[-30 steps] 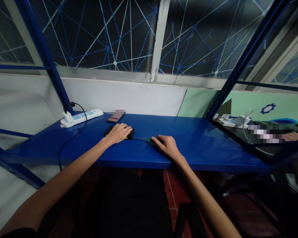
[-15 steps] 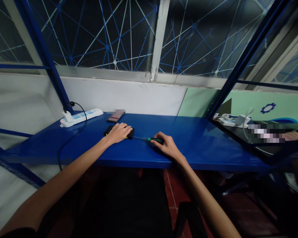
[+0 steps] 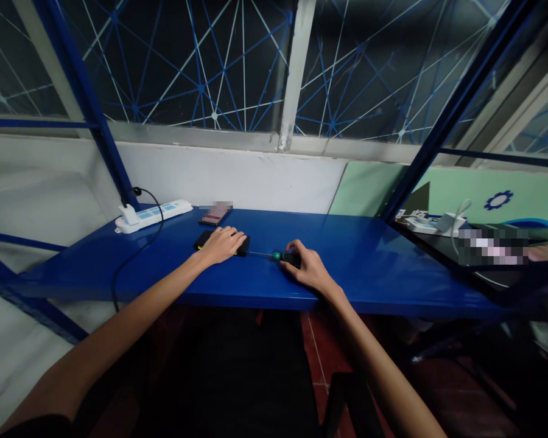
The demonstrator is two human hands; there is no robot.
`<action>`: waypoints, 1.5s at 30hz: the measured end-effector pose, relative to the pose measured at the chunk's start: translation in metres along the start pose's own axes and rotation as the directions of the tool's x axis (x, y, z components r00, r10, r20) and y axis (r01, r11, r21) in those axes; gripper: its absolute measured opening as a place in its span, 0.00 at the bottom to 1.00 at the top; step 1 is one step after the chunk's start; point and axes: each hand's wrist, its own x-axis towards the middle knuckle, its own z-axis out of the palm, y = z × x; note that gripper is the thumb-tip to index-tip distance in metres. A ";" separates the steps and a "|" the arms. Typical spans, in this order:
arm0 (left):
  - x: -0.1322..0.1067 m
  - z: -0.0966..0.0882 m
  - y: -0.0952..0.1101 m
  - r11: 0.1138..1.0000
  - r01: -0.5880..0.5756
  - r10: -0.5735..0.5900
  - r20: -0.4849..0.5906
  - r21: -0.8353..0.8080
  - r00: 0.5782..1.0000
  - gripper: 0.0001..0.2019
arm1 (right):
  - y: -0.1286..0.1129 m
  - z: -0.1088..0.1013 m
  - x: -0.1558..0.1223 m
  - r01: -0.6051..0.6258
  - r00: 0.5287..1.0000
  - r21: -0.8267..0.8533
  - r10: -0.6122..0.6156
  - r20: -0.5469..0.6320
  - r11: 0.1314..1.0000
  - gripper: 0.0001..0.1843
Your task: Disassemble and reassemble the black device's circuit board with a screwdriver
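- Left hand [image 3: 224, 244] laid over black box [image 3: 203, 238], thumb hidden; can't tell if clamped.
- Right hand [image 3: 309, 265]: fingers closed around screwdriver [image 3: 277, 256], right of black box, shaft pointing at its right end.

On the tabletop [image 3: 347, 249], seen from the case [image 3: 203, 238] under the left hand [image 3: 223, 244], a phone [image 3: 216, 214] lies at twelve o'clock, a power strip [image 3: 155, 217] at ten, a screwdriver [image 3: 289, 258] at three.
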 end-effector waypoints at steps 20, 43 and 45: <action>0.000 0.001 0.002 1.000 0.002 -0.001 -0.023 0.016 1.000 0.22 | 0.000 -0.001 0.000 0.009 0.998 -0.050 -0.011 -0.057 0.999 0.19; 0.000 0.000 0.006 0.996 -0.012 0.015 -0.025 0.090 1.000 0.21 | -0.005 -0.001 0.002 -0.105 0.994 -0.034 0.103 -0.034 0.994 0.26; 0.000 0.000 0.006 0.996 -0.013 0.015 -0.026 0.088 1.000 0.22 | -0.006 -0.001 0.001 -0.099 0.995 0.039 0.100 -0.013 0.994 0.21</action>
